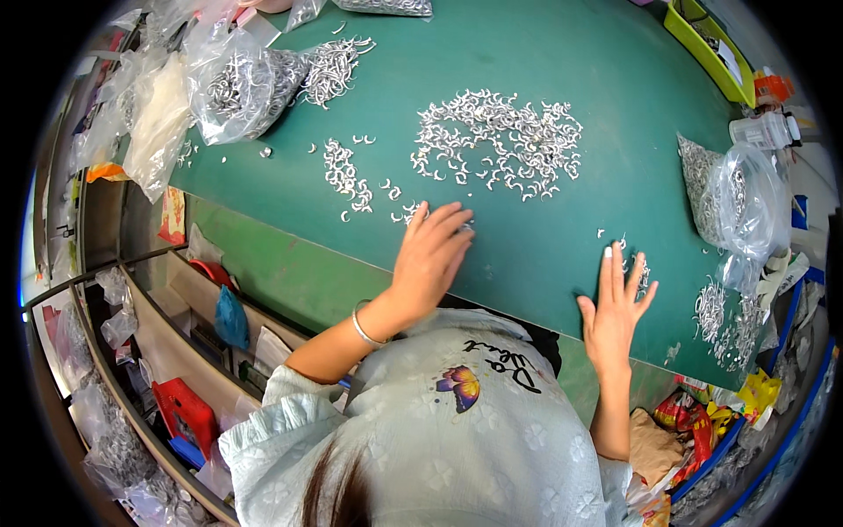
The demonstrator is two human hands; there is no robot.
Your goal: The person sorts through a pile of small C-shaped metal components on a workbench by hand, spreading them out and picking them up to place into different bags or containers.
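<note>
My left hand (pixel 432 256) is at the table's near side, fingers stretched and slightly bent, beside a few small silver curved pieces (pixel 409 213). A bit of silver shows by its fingertips; I cannot tell whether it is touched. My right hand (pixel 616 318) lies palm down with fingers spread, over and beside a small group of similar pieces (pixel 644 276). Beyond both hands, a broad heap of crescent-shaped silver pieces (pixel 536 140) is spread on the green table (pixel 527 255). A smaller cluster (pixel 342 176) lies to the left of it.
Transparent bags of silver pieces stand at the left (pixel 241 97) and right (pixel 742 198). Another pile (pixel 334 70) lies by the left bag, and finer pieces (pixel 711 312) at the right edge. A green basket (pixel 716 53) and a plastic bottle (pixel 762 132) are far right. Shelves (pixel 167 338) stand left.
</note>
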